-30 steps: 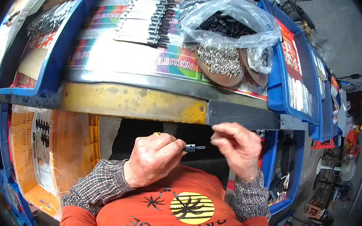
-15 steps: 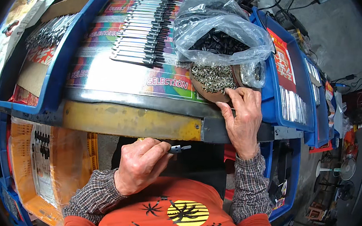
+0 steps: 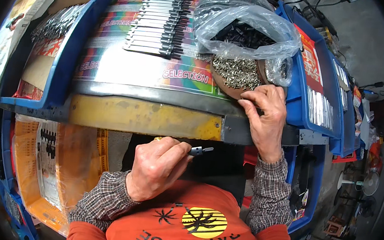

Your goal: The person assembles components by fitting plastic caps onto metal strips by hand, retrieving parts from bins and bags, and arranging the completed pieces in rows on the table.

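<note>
My left hand (image 3: 157, 167) is closed round a short grey cylindrical part (image 3: 197, 151) with a thin metal tip pointing right, held below the table's front edge. At the near rim of a round brown dish (image 3: 231, 92), my right hand (image 3: 266, 115) has thumb and forefinger pinched together; whatever lies between them is too small to make out. Small shiny metal pieces (image 3: 236, 72) are heaped in that dish. Just behind it, an open clear plastic bag (image 3: 272, 51) holds many black parts (image 3: 242, 34).
Slim silver-and-black rods (image 3: 157, 24) lie in a long row on the table (image 3: 127, 74). A blue tray (image 3: 64, 57) with metal pieces stands left, and another blue tray (image 3: 297, 102) with silver strips right. An orange crate (image 3: 76, 169) sits below on the left.
My right hand has drawn back from the metal pieces to the dish's near rim, its thumb and forefinger coming together. My left hand keeps its hold. The whole view has shifted slightly.
</note>
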The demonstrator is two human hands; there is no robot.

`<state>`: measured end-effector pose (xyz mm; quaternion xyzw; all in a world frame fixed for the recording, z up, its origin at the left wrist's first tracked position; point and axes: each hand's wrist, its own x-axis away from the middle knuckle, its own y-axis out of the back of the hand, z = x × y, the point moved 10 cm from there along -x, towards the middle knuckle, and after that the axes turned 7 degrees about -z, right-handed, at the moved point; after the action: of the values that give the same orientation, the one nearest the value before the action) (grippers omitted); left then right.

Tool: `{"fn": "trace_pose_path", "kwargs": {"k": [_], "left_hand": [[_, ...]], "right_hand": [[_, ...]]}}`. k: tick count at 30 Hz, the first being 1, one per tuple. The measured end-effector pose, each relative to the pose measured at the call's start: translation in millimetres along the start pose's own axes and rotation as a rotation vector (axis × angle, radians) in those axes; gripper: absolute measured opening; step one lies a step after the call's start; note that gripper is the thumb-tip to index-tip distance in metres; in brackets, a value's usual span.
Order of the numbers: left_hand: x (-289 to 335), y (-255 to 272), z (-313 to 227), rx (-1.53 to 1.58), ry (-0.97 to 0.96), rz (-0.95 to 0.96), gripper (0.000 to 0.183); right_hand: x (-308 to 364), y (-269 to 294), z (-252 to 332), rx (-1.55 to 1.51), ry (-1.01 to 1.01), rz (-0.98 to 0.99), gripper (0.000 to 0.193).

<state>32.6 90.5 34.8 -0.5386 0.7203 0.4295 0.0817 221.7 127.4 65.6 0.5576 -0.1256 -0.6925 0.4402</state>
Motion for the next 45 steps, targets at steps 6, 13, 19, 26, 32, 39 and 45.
{"fn": "trace_pose_path", "kwargs": {"k": [6,13,19,26,32,39,45], "left_hand": [[6,-1,-1,0.027,0.044,0.030,0.024],[10,-4,0,0.038,0.086,0.065,0.023],[11,-4,-9,0.032,0.043,0.041,0.023],[12,-3,-17,-0.008,-0.008,0.018,0.022],[15,-4,-20,-0.039,-0.049,0.002,0.020],[13,-4,-20,-0.075,-0.088,-0.005,0.021],[12,-6,-17,-0.070,-0.036,0.051,0.024]], "right_hand": [[4,-6,-4,-0.102,-0.085,0.063,0.009],[28,-3,35,-0.341,-0.174,0.129,0.007],[52,-6,66,-0.562,-0.153,0.177,0.011],[63,-14,69,-0.640,-0.211,0.235,0.010],[68,-18,66,-0.629,-0.268,0.271,0.010],[64,-12,76,-0.507,-0.115,0.186,0.011],[66,0,91,-0.366,0.062,0.064,0.018]]}}
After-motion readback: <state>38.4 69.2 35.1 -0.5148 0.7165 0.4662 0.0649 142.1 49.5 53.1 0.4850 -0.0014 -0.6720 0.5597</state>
